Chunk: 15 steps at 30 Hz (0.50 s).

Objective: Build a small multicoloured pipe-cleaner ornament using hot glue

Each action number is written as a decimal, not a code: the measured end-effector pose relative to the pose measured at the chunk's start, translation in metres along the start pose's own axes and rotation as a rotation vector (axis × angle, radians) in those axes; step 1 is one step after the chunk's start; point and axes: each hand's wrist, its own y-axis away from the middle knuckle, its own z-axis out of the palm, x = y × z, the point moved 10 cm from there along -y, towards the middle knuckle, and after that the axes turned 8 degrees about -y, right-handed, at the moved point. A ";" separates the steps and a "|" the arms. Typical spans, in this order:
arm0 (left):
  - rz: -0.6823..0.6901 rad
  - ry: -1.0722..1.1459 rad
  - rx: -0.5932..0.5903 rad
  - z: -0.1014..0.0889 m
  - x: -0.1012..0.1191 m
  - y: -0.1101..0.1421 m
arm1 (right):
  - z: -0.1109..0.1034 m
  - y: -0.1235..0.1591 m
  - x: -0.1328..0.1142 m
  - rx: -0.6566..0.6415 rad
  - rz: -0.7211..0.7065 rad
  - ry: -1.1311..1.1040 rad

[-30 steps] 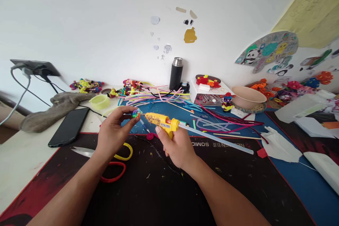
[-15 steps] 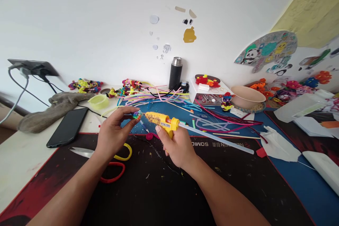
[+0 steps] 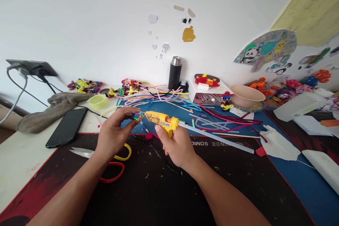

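Left hand [image 3: 112, 130] is pinching a small fuzzy multicoloured piece [image 3: 137, 116] between thumb and fingertips, while the right hand [image 3: 178, 148] is gripping a yellow plastic glue gun [image 3: 159, 119]. Nozzle's pointing right at the piece, can't tell if it's touching. Metal scissors with red and yellow handles [image 3: 129, 152] are lying below the left wrist.

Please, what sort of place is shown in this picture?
It is probably a handicraft work desk: the right hand holds a yellow glue gun, scissors lie on a dark mat, and coloured strands are heaped behind.
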 end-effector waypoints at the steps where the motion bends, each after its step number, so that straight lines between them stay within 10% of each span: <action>1: 0.007 0.003 -0.002 0.000 0.001 0.000 | 0.000 0.000 0.000 0.003 -0.001 0.000; 15: -0.012 -0.008 -0.009 0.001 0.000 -0.001 | 0.002 0.001 -0.003 -0.012 0.008 0.010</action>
